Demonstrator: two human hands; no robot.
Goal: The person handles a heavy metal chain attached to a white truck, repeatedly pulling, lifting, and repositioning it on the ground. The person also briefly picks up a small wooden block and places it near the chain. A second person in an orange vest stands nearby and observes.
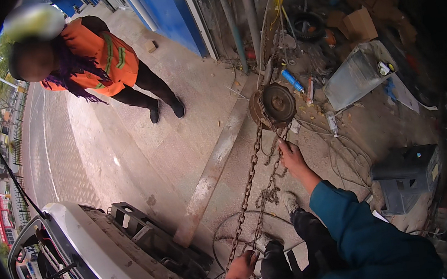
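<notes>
A rusty chain hoist stretches out ahead of me, beside the base of the poles. Just below its round body, my right hand is closed on the chain. My left hand grips chain much lower, close to the front of a white vehicle. A taut rusty chain runs from the hoist down to that hand. Slack chain hangs in a tangle between my hands, above my shoes. Where the chain's lower end attaches is hidden.
A person in an orange vest stands ahead at left. A long metal beam lies across the paving. At right are a black plastic crate, a clear bin, a blue can and loose cable.
</notes>
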